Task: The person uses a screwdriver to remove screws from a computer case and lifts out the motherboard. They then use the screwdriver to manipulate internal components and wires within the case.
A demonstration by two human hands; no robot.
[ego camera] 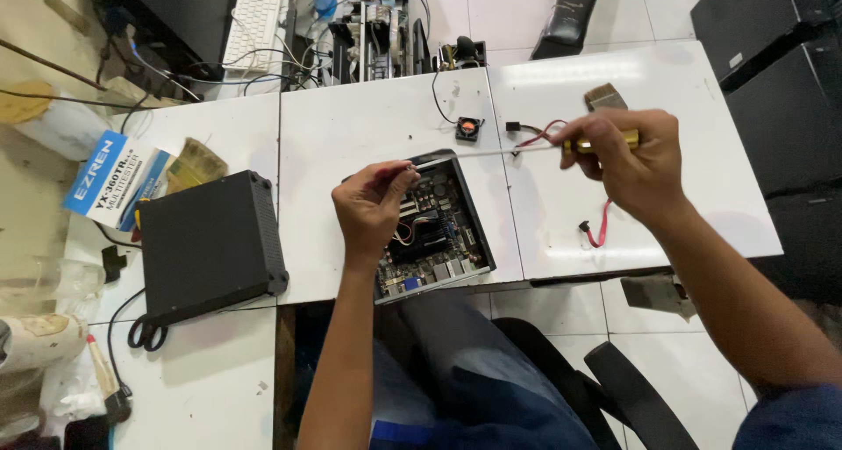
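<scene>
The right hand is up over the white table, fingers wrapped tight round the yellow handle of a long screwdriver, and the thin shaft runs level to the left, out across the open computer. The left hand meets it there, thumb and fingers pinched narrow at the tip of the shaft; whether something small sits between them, I cannot tell. Right beneath that hand lies the open computer, a small case with its green board, cables and ports bare to the room, sitting at the near edge of the table with one corner out past it, above the person's lap. Off to the left rests its black cover, flat and well apart. Behind the case sits a little fan, and a red cable trails near the right wrist. A brush lies just beyond the right hand, and a blue box lies at the far left.
</scene>
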